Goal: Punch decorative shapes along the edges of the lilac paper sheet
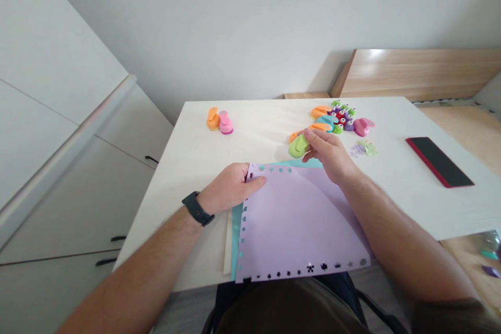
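Lime-green punch (297, 147) is pinched in my right hand (327, 151), just past the far edge of the purple sheet (301, 219), whose top-left corner my left hand (227, 185) is pinching, thumb on top. There's a teal sheet (236, 219) underneath, then farther out on the white table (262, 133) an orange punch (213, 120) touching a pink one (226, 125).
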Demonstrator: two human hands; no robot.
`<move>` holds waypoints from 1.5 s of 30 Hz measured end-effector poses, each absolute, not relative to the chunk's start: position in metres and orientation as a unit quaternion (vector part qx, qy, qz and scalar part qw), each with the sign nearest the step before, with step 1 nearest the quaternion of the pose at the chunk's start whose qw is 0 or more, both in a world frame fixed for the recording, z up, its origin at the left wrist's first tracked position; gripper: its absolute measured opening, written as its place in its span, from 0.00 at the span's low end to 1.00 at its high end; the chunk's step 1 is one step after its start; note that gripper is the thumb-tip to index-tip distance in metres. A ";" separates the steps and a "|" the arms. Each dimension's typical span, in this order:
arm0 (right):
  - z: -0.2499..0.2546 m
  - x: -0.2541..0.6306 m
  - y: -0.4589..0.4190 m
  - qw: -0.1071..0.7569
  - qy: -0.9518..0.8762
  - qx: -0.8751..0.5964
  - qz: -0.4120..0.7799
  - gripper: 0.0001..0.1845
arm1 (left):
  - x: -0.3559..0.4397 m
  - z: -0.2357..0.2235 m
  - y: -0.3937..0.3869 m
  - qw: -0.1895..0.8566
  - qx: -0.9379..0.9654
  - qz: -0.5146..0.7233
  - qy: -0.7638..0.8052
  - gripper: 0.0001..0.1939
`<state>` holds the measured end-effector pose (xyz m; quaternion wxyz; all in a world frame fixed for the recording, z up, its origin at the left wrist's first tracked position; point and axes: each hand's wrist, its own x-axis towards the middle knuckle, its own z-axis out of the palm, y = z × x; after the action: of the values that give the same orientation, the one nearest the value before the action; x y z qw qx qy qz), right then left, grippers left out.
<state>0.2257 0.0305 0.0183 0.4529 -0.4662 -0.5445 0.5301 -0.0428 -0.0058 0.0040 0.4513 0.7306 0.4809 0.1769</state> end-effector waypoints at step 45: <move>0.003 0.225 0.035 0.369 -0.575 -0.586 0.435 0.35 | -0.041 0.006 0.001 0.514 0.691 0.156 0.484 0.16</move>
<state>0.2248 0.0346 0.0031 0.3688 -0.5862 -0.5755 0.4350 -0.0408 0.0009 0.0056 0.5139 0.6910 0.4838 0.1562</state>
